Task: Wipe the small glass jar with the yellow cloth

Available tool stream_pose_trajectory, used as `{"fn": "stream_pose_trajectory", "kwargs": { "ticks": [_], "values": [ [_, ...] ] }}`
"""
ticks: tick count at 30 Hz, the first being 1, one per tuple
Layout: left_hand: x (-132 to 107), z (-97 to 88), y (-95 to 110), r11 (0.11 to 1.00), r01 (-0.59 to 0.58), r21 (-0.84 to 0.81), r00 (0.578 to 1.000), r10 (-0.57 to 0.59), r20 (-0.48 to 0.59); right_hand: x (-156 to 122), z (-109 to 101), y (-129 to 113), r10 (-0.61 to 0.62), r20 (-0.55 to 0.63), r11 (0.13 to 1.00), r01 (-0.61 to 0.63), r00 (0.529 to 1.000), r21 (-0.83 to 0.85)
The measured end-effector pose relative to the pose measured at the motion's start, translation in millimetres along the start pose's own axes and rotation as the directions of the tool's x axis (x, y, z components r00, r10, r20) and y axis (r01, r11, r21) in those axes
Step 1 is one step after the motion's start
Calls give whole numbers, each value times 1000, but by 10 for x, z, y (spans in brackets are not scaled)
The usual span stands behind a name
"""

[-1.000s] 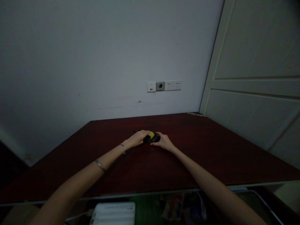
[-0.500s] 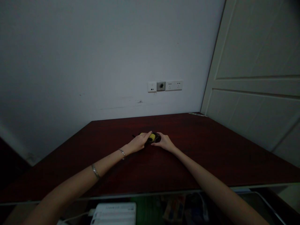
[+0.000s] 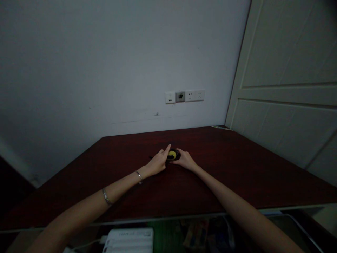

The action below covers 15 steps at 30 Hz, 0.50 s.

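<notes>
A small black and yellow object, perhaps a tape measure, lies near the middle of a dark red-brown table. My right hand rests against its right side with the fingers curled onto it. My left hand is at its left side, index finger raised and pointing over it, the other fingers curled. Two bracelets sit on my left forearm. The room is dim and the object is partly hidden by both hands.
A white wall with a row of sockets stands behind the table. A pale panelled door closes the right side. Below the table's front edge lie a white box and some dim, colourful items.
My left hand has slid back a little from on top of the object, and its index finger has lifted. My right hand has stayed on the object.
</notes>
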State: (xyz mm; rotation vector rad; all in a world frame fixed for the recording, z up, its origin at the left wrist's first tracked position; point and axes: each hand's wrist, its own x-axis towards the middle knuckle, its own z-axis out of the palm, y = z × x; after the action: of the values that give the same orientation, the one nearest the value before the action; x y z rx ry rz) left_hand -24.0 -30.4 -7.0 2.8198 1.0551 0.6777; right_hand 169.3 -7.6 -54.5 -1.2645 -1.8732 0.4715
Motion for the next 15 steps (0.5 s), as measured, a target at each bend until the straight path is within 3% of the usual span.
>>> {"fn": "stream_pose_trajectory", "kwargs": {
  "ticks": [10, 15],
  "values": [
    [-33, 247, 375, 986, 116, -120, 992, -120, -28, -2, -44, -6, -66, 33, 997, 67, 997, -33],
    [19, 72, 473, 953, 177, -247, 967, -214, -134, -20, -56, -25, -58, 24, 998, 59, 998, -32]
  ]
}}
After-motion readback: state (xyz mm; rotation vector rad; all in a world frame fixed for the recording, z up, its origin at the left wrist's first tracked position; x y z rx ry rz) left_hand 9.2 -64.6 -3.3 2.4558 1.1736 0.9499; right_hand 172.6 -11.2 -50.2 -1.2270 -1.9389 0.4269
